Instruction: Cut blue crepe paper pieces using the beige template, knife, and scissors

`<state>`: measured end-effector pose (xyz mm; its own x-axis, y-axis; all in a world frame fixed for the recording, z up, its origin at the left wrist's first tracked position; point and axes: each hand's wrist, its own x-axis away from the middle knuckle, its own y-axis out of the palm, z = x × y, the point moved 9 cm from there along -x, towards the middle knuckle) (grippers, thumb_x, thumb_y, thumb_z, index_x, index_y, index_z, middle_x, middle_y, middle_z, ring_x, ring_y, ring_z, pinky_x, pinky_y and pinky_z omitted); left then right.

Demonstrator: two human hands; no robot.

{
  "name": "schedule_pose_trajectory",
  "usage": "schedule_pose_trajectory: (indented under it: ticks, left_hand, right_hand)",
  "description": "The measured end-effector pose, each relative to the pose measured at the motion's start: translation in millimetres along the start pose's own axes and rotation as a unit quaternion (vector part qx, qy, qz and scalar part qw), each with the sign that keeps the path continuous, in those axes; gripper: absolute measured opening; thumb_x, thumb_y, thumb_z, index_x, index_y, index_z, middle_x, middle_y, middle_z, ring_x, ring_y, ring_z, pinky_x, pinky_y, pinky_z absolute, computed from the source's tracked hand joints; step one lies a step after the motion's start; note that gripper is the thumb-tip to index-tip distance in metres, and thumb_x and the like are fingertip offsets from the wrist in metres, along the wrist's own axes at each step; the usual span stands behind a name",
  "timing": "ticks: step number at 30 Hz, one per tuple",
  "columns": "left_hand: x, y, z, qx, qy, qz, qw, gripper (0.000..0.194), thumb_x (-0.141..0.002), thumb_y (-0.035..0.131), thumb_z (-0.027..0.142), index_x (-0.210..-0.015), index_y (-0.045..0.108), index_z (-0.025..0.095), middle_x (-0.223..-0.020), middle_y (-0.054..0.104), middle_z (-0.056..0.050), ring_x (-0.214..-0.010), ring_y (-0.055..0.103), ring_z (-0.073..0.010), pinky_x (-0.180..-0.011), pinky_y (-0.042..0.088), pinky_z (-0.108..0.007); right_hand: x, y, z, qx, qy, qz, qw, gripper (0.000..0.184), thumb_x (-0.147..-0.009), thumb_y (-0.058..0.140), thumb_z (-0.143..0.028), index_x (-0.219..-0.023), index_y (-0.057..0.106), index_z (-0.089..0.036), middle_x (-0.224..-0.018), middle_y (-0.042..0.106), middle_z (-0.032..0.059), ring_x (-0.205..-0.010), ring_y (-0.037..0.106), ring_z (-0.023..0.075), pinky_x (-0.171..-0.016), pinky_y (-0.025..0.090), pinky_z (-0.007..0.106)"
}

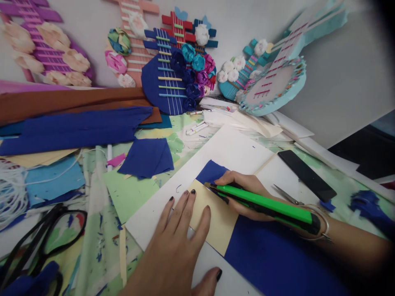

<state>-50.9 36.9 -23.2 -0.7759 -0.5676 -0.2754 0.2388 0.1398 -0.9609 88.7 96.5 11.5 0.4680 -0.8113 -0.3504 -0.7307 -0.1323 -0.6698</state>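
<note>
Utility knife (271, 203) fills the right grip (247, 181), tip at the edge of the cream square (220, 224); blue paper (262, 250) runs below. The left grip (175, 242), flat and spread, rests partly on the square; firm pressure clear of the tip should prevent slipping.

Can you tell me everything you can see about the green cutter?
The green cutter has a long, bright, plastic-looking body with black along its lower side and a black back end. The right hand grips it near the front. It slants, tip pointing left, by the edge of a cream card on blue paper. I can't tell whether the tip touches them.
</note>
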Motion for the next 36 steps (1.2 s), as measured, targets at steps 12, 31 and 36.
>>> schedule_pose_trajectory:
  ticks: [12, 31, 36]
  left_hand:
    - [0, -1.0, 0, 0.013, 0.001, 0.009, 1.000, 0.086, -0.076, 0.059, 0.050, -0.149, 0.030, 0.014, -0.153, 0.029, -0.025, -0.141, 0.025, -0.0432, -0.108, 0.030, -0.059]
    - [-4, -10.2, 2, 0.004, 0.010, 0.040, 0.999, 0.079, -0.074, 0.059, 0.046, -0.142, 0.043, 0.010, -0.145, 0.041, -0.027, -0.135, 0.036, -0.0442, -0.101, 0.038, -0.059]
    - [-4, -8.3, 1, 0.009, 0.006, 0.036, 0.999, 0.080, -0.074, 0.060, 0.047, -0.143, 0.041, 0.012, -0.147, 0.039, -0.026, -0.136, 0.034, -0.0429, -0.103, 0.037, -0.057]
  right_hand:
    - [2, -3, -3, 0.029, 0.020, -0.025, 0.999, 0.036, -0.079, 0.058, -0.014, -0.116, 0.056, -0.016, -0.103, 0.070, 0.0096, -0.087, 0.070, 0.0178, -0.074, 0.054, 0.026]
    - [8, -4, -5, 0.014, 0.001, -0.010, 1.000, 0.036, -0.079, 0.058, -0.013, -0.114, 0.055, -0.018, -0.096, 0.070, 0.0069, -0.079, 0.067, 0.0155, -0.067, 0.053, 0.024]
    - [8, -5, -5, 0.017, 0.004, -0.021, 1.000, 0.035, -0.080, 0.058, -0.014, -0.115, 0.054, -0.020, -0.101, 0.069, 0.0076, -0.085, 0.067, 0.0167, -0.071, 0.053, 0.025]
